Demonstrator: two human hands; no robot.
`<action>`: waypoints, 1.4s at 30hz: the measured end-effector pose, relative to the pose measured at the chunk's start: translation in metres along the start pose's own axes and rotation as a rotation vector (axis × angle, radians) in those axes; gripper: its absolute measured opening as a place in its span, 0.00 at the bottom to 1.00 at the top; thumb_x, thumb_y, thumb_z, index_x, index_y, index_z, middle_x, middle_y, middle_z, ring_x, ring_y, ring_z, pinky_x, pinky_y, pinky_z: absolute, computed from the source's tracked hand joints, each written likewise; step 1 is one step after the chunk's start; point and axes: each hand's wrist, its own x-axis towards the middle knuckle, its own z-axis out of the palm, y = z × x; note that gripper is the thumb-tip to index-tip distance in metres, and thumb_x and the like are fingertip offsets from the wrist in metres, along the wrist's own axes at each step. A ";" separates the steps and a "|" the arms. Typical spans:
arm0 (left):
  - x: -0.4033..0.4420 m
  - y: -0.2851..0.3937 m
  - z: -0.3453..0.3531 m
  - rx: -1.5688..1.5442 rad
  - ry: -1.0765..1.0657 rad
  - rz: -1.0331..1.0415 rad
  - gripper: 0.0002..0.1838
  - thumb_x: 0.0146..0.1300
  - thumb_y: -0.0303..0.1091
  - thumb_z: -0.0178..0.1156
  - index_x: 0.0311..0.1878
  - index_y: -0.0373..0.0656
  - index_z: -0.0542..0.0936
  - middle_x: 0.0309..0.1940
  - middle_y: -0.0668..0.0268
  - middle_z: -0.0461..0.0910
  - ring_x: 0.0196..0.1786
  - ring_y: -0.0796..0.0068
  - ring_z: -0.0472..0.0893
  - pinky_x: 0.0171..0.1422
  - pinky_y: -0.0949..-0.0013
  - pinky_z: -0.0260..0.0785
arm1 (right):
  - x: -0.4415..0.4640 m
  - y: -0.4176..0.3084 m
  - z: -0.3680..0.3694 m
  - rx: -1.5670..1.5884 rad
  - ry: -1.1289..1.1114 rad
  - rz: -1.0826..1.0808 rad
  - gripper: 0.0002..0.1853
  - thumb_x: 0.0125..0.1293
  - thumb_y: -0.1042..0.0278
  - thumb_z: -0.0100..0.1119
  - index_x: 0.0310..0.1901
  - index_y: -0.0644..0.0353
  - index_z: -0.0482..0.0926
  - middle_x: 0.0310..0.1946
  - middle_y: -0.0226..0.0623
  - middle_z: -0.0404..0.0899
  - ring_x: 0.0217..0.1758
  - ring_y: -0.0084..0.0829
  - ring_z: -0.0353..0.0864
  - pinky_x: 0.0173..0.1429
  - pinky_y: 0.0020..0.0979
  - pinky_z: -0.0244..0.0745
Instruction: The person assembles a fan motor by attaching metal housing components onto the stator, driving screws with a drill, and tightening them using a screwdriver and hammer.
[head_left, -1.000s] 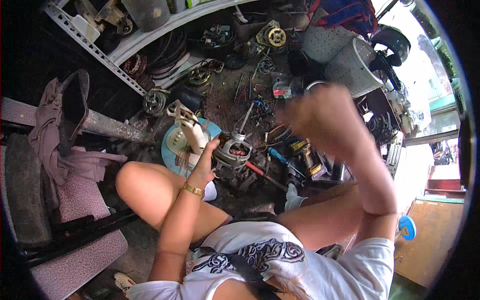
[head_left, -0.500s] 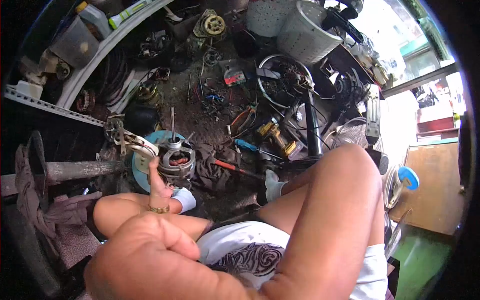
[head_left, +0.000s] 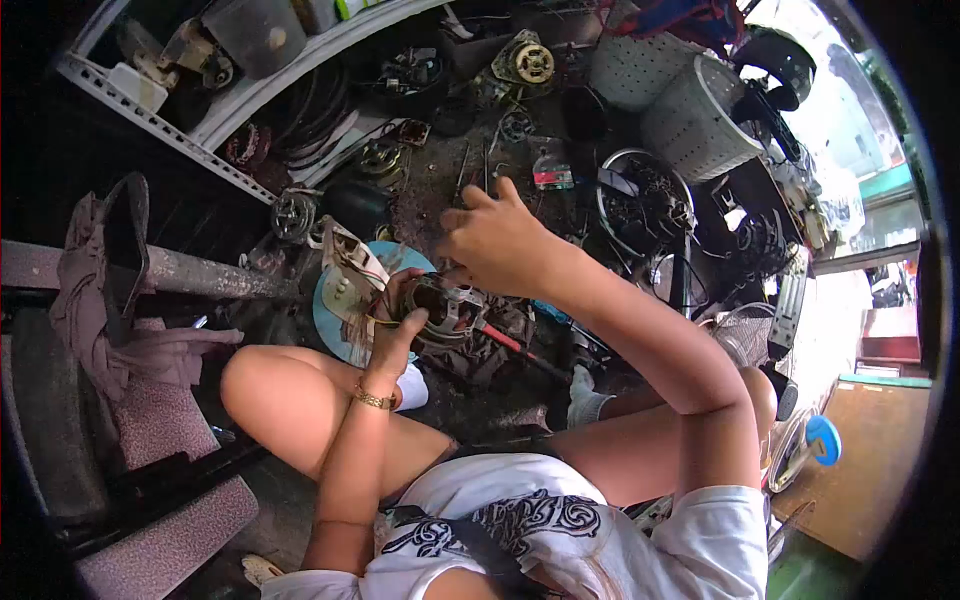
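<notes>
In the centre of the frame, a motor (head_left: 450, 326) is grasped by the left hand (head_left: 393, 342), thumb and fingers against its left side. The right hand (head_left: 503, 238) is just above, fingers bent; I cannot tell whether it grips anything. A blue disc (head_left: 326, 318) lies just left

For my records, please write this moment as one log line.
left hand: grips motor housing; right hand: near it, contact unclear; red-handled tool: beside it
</notes>
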 end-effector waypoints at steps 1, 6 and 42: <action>0.001 -0.004 -0.003 0.001 0.010 0.000 0.21 0.53 0.31 0.57 0.52 0.37 0.71 0.44 0.64 0.74 0.48 0.76 0.73 0.58 0.70 0.64 | 0.004 0.001 0.007 0.004 -0.001 -0.010 0.14 0.48 0.49 0.65 0.31 0.48 0.84 0.32 0.32 0.79 0.45 0.35 0.73 0.47 0.47 0.63; 0.006 -0.026 -0.017 0.002 -0.051 0.005 0.29 0.50 0.35 0.63 0.56 0.37 0.68 0.47 0.65 0.74 0.51 0.76 0.72 0.59 0.69 0.63 | 0.019 0.015 0.016 -0.071 -0.107 0.005 0.09 0.49 0.58 0.62 0.30 0.49 0.83 0.23 0.31 0.79 0.38 0.36 0.78 0.48 0.47 0.64; 0.004 -0.030 -0.022 -0.221 -0.054 -0.099 0.32 0.54 0.47 0.55 0.59 0.39 0.65 0.51 0.62 0.73 0.53 0.71 0.74 0.59 0.67 0.66 | -0.135 0.149 0.179 0.082 -0.275 0.772 0.18 0.56 0.71 0.51 0.49 0.61 0.65 0.28 0.50 0.79 0.32 0.48 0.81 0.33 0.45 0.75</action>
